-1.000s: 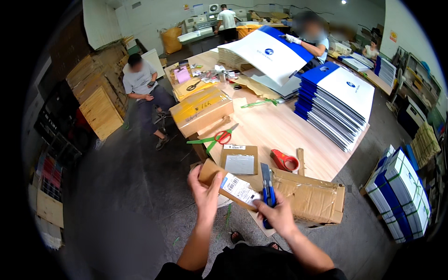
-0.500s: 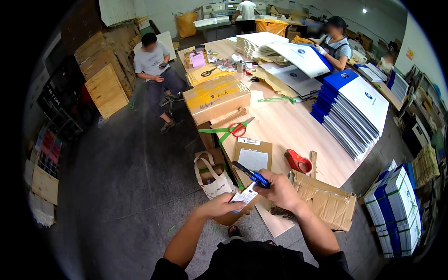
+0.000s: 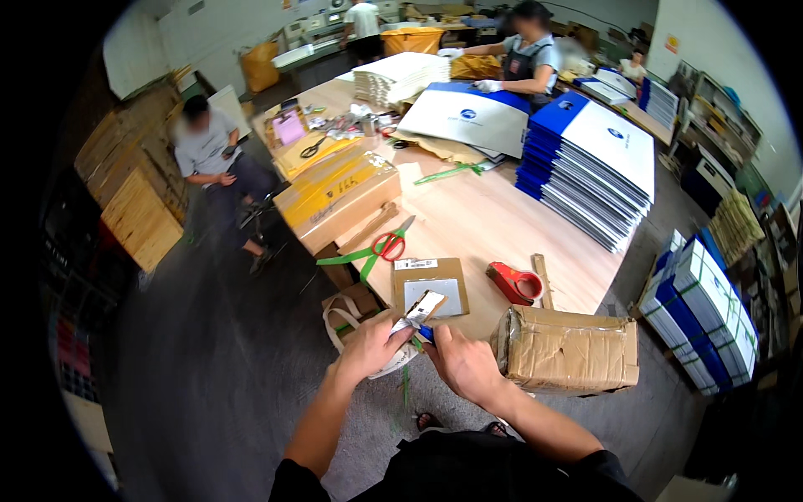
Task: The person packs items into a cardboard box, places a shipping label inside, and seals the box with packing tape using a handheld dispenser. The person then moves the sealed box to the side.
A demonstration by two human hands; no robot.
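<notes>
The person's left hand has its thumb and fingers pinching a narrow cardboard packet with a white label. The packet is held in the air at the near edge of the table, its labelled end slanting up and away. The right hand is closed around a blue-handled utility knife, fingers curled in, close against the left hand; whether the blade touches the packet cannot be told.

Just below the left hand hangs a pale cloth tote bag, partly hidden by that hand. To the right of the right hand sits a creased cardboard box sealed with clear tape.

Beyond the hands, a flat brown cardboard mailer lies on the table. To its right are a red tape dispenser and a wooden strip; past its upper left rest red-handled scissors across a green strap.

Farther off stands a carton with yellow tape on top, and to the right a tall stack of blue-and-white folders. Across the table, a co-worker's gloved hand rests on another large folder, beside a pile of white sheets.
</notes>
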